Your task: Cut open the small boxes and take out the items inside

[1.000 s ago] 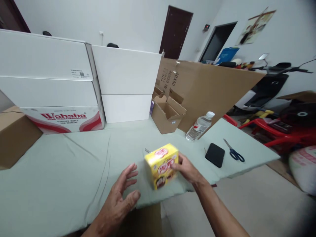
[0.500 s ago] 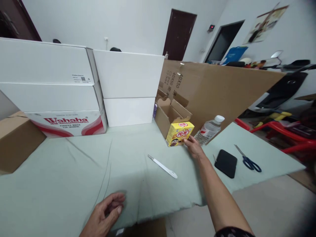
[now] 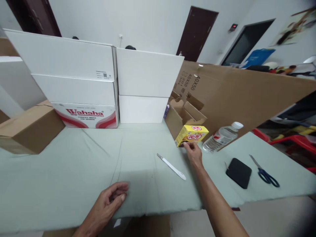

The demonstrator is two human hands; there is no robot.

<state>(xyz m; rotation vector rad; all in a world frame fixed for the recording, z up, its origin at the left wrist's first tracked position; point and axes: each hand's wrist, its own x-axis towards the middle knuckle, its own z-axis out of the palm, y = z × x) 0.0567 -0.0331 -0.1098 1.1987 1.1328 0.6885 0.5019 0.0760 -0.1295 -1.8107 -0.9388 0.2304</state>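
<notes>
My right hand (image 3: 194,153) is in front of a small yellow printed box (image 3: 195,133), its bent fingers drawn together at the lower left of the box's front. Whether the fingertips hold anything is hidden. The yellow box stands upright against the near end of an open brown cardboard box (image 3: 176,120). My left hand (image 3: 108,200) is over the table's front edge, loosely curled, thumb apart from the fingers, holding nothing. Between the hands lies a white-handled craft knife (image 3: 171,167), blade pointing away to the left.
White cartons (image 3: 145,72) and a Wahaha carton (image 3: 85,115) are stacked at the back. A brown carton (image 3: 32,128) sits left. On the right are a water bottle (image 3: 222,138), a black flat case (image 3: 239,172), scissors (image 3: 265,174) and a tall cardboard panel (image 3: 237,95).
My right hand has shifted from the yellow box's lower right corner to the lower left of its front. The view has turned left. My left hand stays curled near the table edge.
</notes>
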